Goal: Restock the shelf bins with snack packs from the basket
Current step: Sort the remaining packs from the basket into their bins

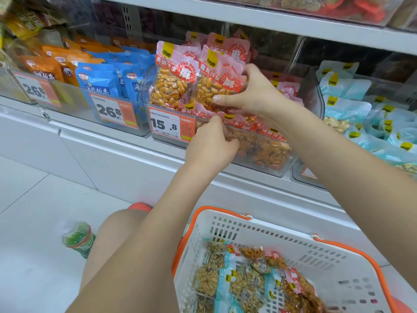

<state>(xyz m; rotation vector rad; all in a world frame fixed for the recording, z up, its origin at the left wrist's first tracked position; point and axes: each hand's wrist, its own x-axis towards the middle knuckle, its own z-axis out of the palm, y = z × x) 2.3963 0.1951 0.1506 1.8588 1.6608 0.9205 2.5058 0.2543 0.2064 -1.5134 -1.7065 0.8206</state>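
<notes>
Presently two upright pink-topped clear packs of orange peanuts (191, 84) are gripped by the right hand (250, 93) above the clear plastic shelf bin (270, 163). Packs lying at the bin's front are pinched by the left hand (209, 145). Placement is judged underway; next, more packs must be fetched from the white orange-rimmed basket (338, 263).

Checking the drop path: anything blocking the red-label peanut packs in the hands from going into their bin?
Nothing visible blocks it. The right hand grips upright peanut packs already over the clear bin; the left hand is at its front edge. Only packs of the same kind lie below them.
</notes>
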